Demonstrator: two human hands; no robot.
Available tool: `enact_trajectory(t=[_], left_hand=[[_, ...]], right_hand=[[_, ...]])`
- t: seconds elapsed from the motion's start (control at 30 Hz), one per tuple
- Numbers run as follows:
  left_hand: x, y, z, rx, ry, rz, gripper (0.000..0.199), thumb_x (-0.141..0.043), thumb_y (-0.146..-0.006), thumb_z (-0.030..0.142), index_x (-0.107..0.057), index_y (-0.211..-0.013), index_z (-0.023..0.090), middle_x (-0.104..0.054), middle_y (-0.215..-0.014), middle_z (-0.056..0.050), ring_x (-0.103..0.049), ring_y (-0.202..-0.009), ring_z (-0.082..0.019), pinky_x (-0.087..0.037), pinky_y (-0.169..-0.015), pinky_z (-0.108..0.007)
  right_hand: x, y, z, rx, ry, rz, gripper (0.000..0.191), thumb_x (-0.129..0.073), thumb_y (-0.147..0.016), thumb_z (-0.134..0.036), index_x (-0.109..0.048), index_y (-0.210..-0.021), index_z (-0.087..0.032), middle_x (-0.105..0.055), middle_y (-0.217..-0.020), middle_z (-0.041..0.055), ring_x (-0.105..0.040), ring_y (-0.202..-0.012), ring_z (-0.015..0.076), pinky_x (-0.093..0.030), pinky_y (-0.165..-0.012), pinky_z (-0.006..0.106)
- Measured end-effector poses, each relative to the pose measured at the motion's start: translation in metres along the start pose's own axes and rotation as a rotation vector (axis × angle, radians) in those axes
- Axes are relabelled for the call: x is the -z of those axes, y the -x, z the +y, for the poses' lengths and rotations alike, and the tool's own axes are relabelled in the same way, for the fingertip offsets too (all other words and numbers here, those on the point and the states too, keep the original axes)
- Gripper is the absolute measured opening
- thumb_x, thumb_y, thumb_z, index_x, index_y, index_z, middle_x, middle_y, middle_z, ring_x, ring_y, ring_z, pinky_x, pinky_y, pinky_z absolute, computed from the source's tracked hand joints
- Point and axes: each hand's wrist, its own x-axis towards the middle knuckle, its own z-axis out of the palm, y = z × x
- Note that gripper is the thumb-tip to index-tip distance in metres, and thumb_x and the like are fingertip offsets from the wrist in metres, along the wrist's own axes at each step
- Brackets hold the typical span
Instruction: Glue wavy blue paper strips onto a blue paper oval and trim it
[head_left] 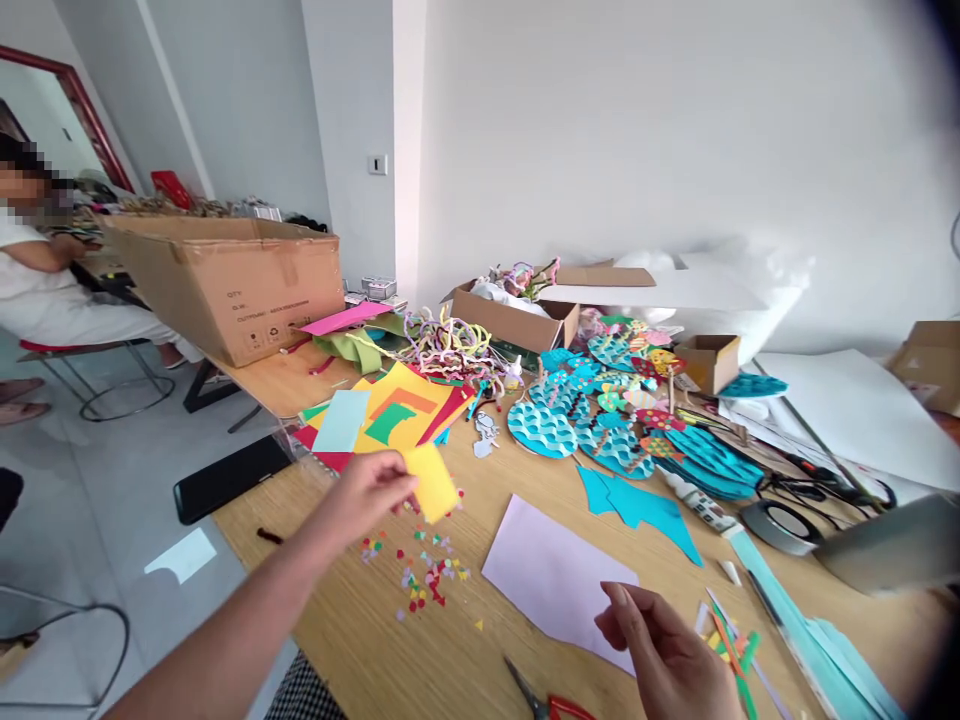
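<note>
Head view, and what catches my eye is the yellow piece of paper (433,487), held up just left of the middle of the frame. Its long axis slopes steeply from upper left to lower right, the lower end pointing down over the table (420,670), near a scatter of small coloured paper bits (433,580). The left hand (371,487) reaches in from the lower left, thumb and fingers pinched close together on the paper's left edge.

Over at the lower right, the right hand (667,640) is above the right end of a lavender sheet (551,575). Its fingers curl inward with the thumb near the forefinger, the opening slight at most; from here I can't tell whether anything is between them, or whether the hand touches the sheet. That sheet's long axis runs from the centre of the frame down toward the lower right. Scissors (531,697) with red handles lie near it at the bottom edge, tip pointing to the upper left. Thin paper strips (751,650) lie just right of the right hand, and a pile of coloured paper (375,425) sits left of centre, beyond the left hand.
</note>
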Motion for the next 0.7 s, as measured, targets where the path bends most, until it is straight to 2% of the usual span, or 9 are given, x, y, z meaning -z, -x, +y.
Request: enact_trajectory(t=[0.1,0.17,0.3,0.37,0.47,0.53,0.6,0.67,0.7], left_hand=[[0.056,-0.003,-0.013,0.101,-0.148,0.047,0.028,-0.063,-0.069,0.044,-0.056,-0.066,0.017,-0.069,-0.066,-0.003,-0.052,-0.052,-0.011,-0.04,-0.054,-0.024],[0.084,-0.005,-0.023,0.168,-0.219,0.036,0.032,-0.063,-0.065,0.049,-0.055,-0.063,0.018,-0.07,-0.067,-0.004,-0.048,-0.048,-0.01,-0.038,-0.052,-0.024],[0.115,-0.012,-0.046,0.325,-0.363,0.073,0.036,-0.06,-0.06,0.054,-0.053,-0.061,0.019,-0.07,-0.065,-0.007,-0.038,-0.037,-0.009,-0.026,-0.04,-0.023],[0.121,-0.017,-0.054,0.384,-0.45,0.103,0.036,-0.056,-0.063,0.055,-0.055,-0.065,0.019,-0.07,-0.064,-0.007,-0.035,-0.032,-0.01,-0.022,-0.038,-0.025],[0.123,-0.021,-0.053,0.388,-0.776,0.154,0.034,-0.048,-0.073,0.051,-0.061,-0.073,0.02,-0.069,-0.063,-0.008,-0.051,-0.04,-0.019,-0.032,-0.043,-0.029],[0.119,-0.021,-0.041,0.3,-1.094,0.225,0.033,-0.044,-0.079,0.046,-0.065,-0.075,0.02,-0.07,-0.066,-0.01,-0.063,-0.059,-0.027,-0.038,-0.052,-0.033],[0.109,-0.023,-0.026,0.171,-1.302,0.319,0.036,-0.039,-0.084,0.042,-0.068,-0.083,0.02,-0.073,-0.08,-0.013,-0.066,-0.074,-0.031,-0.041,-0.059,-0.035],[0.093,-0.031,-0.012,0.08,-1.349,0.285,0.035,-0.041,-0.086,0.041,-0.069,-0.089,0.02,-0.073,-0.085,-0.011,-0.066,-0.081,-0.029,-0.044,-0.065,-0.034],[0.084,-0.038,-0.008,0.022,-1.341,0.209,0.033,-0.041,-0.088,0.039,-0.069,-0.091,0.02,-0.073,-0.088,-0.009,-0.066,-0.084,-0.027,-0.045,-0.069,-0.033]], right_hand=[[0.007,-0.006,0.004,0.011,0.072,0.059,0.051,-0.058,-0.07,-0.068,-0.068,-0.081,-0.019,-0.068,-0.064,0.0053,-0.066,-0.062,0.0206,-0.054,-0.056,0.027],[0.014,-0.009,0.004,0.021,0.122,0.173,0.051,-0.056,-0.073,-0.067,-0.068,-0.081,-0.019,-0.068,-0.064,0.0052,-0.065,-0.061,0.0202,-0.052,-0.056,0.027],[0.023,-0.014,0.001,0.047,0.184,0.349,0.048,-0.053,-0.078,-0.064,-0.067,-0.081,-0.018,-0.068,-0.063,0.0045,-0.064,-0.061,0.0198,-0.051,-0.059,0.028],[0.024,-0.016,0.004,0.045,0.218,0.317,0.047,-0.052,-0.078,-0.063,-0.068,-0.083,-0.019,-0.069,-0.067,0.0051,-0.066,-0.064,0.0209,-0.051,-0.058,0.029],[0.02,-0.019,0.015,0.167,0.367,0.171,0.042,-0.052,-0.081,-0.06,-0.069,-0.087,-0.022,-0.072,-0.081,0.0059,-0.067,-0.072,0.0222,-0.051,-0.056,0.029],[0.016,-0.022,0.023,0.366,0.496,0.079,0.038,-0.052,-0.084,-0.057,-0.069,-0.093,-0.024,-0.071,-0.092,0.0057,-0.066,-0.081,0.0231,-0.052,-0.063,0.031],[0.011,-0.025,0.032,0.563,0.599,0.027,0.036,-0.051,-0.086,-0.054,-0.069,-0.097,-0.025,-0.07,-0.098,0.0055,-0.064,-0.088,0.024,-0.052,-0.072,0.035],[0.008,-0.028,0.039,0.708,0.667,0.013,0.036,-0.05,-0.087,-0.053,-0.069,-0.097,-0.025,-0.069,-0.098,0.0058,-0.063,-0.088,0.0242,-0.052,-0.075,0.036],[0.007,-0.029,0.042,0.761,0.69,0.018,0.036,-0.05,-0.088,-0.053,-0.069,-0.097,-0.024,-0.069,-0.096,0.0061,-0.063,-0.086,0.024,-0.053,-0.073,0.036]])
